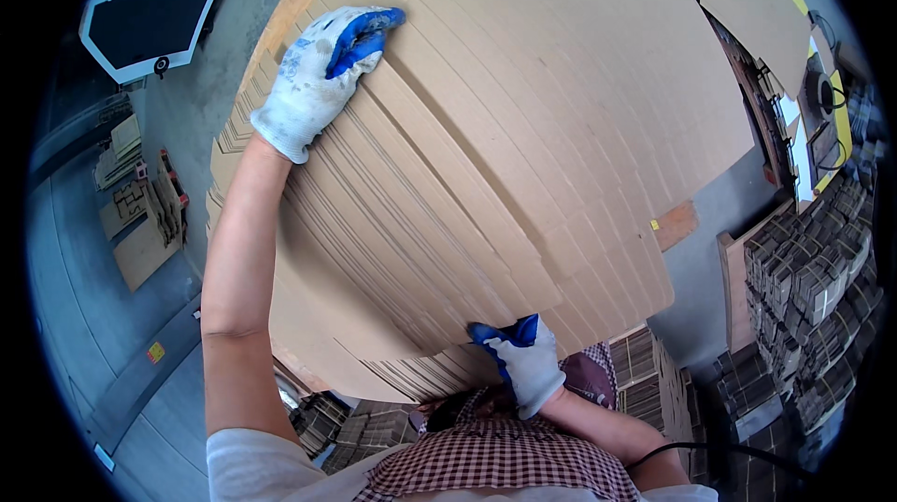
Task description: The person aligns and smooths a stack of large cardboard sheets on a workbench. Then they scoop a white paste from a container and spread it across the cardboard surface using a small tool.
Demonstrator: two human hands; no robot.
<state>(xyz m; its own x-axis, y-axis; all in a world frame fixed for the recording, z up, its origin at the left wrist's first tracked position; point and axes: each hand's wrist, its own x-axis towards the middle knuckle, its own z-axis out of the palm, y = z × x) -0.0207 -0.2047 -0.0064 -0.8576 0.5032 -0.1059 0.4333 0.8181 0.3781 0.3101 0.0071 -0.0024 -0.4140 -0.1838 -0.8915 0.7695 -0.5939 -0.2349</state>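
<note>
A broad stack of overlapping brown cardboard sheets [570, 81] fans out in front of me, its edges stepped like shingles. My left hand [327, 72], in a white glove with blue coated fingers, is closed on the sheets' edge at the far left. Close to my body, my right hand [523, 357] wears a matching glove. Its thumb and fingers are closed round the near edge of the sheets, with some fingertips hidden. Between both hands, a slightly raised sheet [439, 156] casts a dark line of shadow.
Strapped bundles of cardboard pieces [804, 259] are piled at the right, with more bundles [364, 432] near my body. A black-and-white panel [154, 21] stands at the far left. Cardboard scraps [140, 222] lie below it. A black cable [719, 447] crosses near my right arm.
</note>
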